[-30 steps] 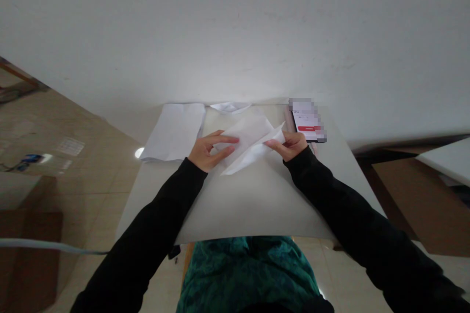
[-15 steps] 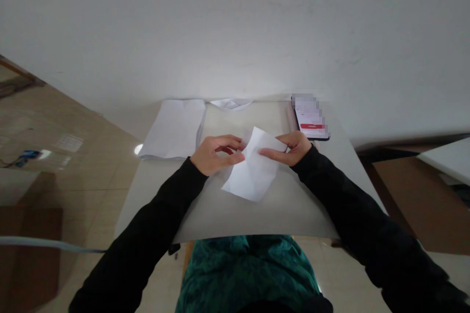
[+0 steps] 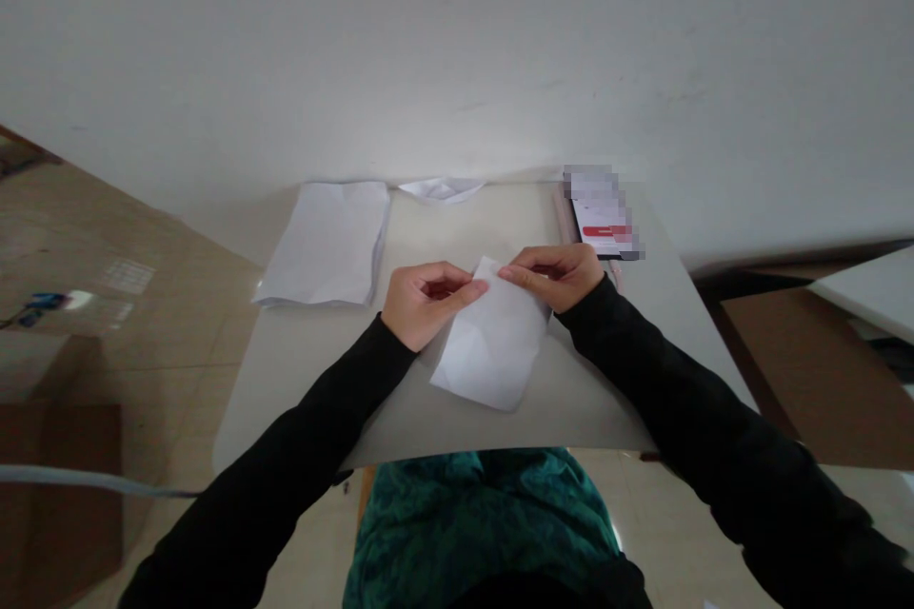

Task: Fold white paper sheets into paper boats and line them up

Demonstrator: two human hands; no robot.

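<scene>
A creased white sheet of paper (image 3: 492, 352) is held up over the table between my two hands. My left hand (image 3: 432, 300) pinches its upper left edge between thumb and fingers. On the upper right, close to the top corner, my right hand (image 3: 553, 276) has its thumb on the near face and its fingers behind. The two thumbs are a short gap apart. Faint fold lines cross the sheet, and its lower edge hangs toward me. The fingertips behind the paper are hidden.
A stack of white paper (image 3: 325, 243) lies at the table's left. A folded white paper (image 3: 443, 189) rests at the back edge against the wall (image 3: 457, 48). At the back right is a phone (image 3: 604, 219) with its screen lit. The white table (image 3: 606, 409) ends near my lap.
My right hand has shifted up and left along the sheet, bringing its thumb near the top corner. My left thumb has moved up slightly, and the paper has turned to face me more.
</scene>
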